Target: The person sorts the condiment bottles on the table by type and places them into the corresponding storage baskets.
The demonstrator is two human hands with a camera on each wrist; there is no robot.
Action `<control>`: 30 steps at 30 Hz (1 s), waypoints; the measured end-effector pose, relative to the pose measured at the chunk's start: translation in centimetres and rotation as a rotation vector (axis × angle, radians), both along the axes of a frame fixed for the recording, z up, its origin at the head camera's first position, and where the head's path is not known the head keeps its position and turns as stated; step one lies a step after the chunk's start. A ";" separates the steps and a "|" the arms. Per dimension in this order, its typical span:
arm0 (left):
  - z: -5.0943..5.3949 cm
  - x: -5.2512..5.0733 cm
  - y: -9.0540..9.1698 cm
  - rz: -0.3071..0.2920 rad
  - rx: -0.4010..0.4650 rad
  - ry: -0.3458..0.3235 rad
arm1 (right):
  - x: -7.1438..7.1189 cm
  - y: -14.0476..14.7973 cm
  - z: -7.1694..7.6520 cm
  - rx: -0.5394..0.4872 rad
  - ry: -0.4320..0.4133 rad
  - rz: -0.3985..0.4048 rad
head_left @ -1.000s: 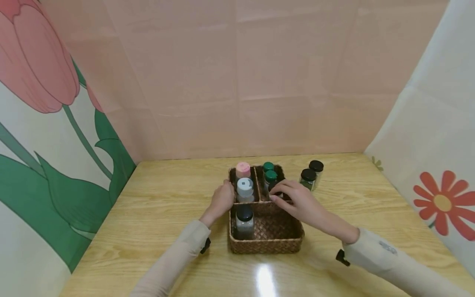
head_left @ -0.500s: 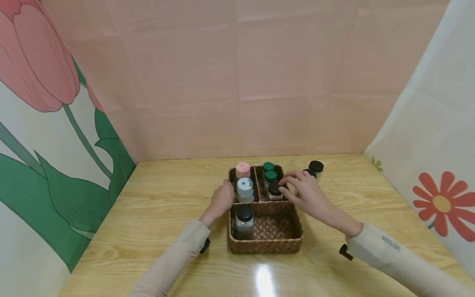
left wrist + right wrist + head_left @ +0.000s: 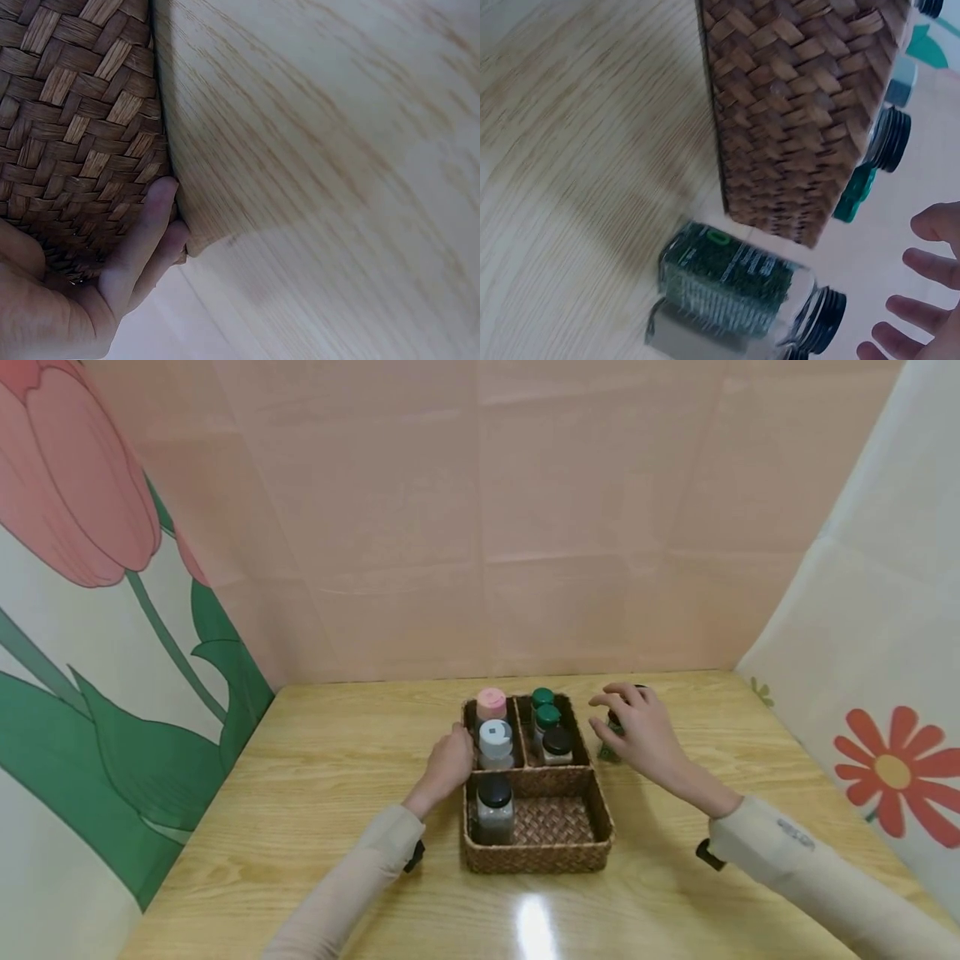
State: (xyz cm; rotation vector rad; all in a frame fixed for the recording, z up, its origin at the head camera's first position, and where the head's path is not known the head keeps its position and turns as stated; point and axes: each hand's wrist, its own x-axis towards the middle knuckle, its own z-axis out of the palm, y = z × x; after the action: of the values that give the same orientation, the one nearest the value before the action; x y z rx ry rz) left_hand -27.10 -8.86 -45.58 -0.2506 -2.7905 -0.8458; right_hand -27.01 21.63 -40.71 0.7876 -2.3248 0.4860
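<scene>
A brown woven basket [image 3: 536, 858] with compartments stands on the table. My left hand [image 3: 448, 766] holds its left wall; in the left wrist view, fingers [image 3: 139, 251] lie against the weave. Just right of the basket, my right hand [image 3: 641, 735] hovers with spread, bent fingers and nothing between them. Close by stands a black-lidded jar of green herbs [image 3: 731, 277], mostly hidden behind that hand in the head view. A second jar [image 3: 694, 334] stands beside it. In the back right compartment sits a black-lidded jar [image 3: 557, 743], with green-capped jars [image 3: 547, 717] behind it.
The back left compartment holds a pink-capped bottle [image 3: 492, 702] and a white-capped bottle [image 3: 495, 739]. A black-lidded jar [image 3: 495, 810] stands at the left of the front compartment. Wooden table [image 3: 337, 752] surrounds the basket; a pink backdrop [image 3: 480, 527] rises behind.
My right hand has let go of the black-lidded jar in the back right compartment and moved right, to the jars outside the basket. My left hand has stayed in place.
</scene>
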 end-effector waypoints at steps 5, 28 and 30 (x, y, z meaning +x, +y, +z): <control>0.1 0.1 -0.1 0.006 0.013 0.004 | -0.4 0.7 -0.2 0.008 -0.045 -0.032; 0.0 0.1 0.1 0.018 0.040 0.003 | -1.1 2.6 -1.0 -0.041 -0.256 -0.052; 0.0 0.0 0.1 0.021 0.042 -0.006 | -1.1 2.7 -1.1 -0.045 -0.262 -0.044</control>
State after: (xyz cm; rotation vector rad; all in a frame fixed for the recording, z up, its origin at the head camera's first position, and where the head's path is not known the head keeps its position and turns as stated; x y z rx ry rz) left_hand -27.06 -8.75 -45.59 -0.2116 -2.7730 -0.9003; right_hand -28.13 24.34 -41.84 0.6835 -2.5551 0.6539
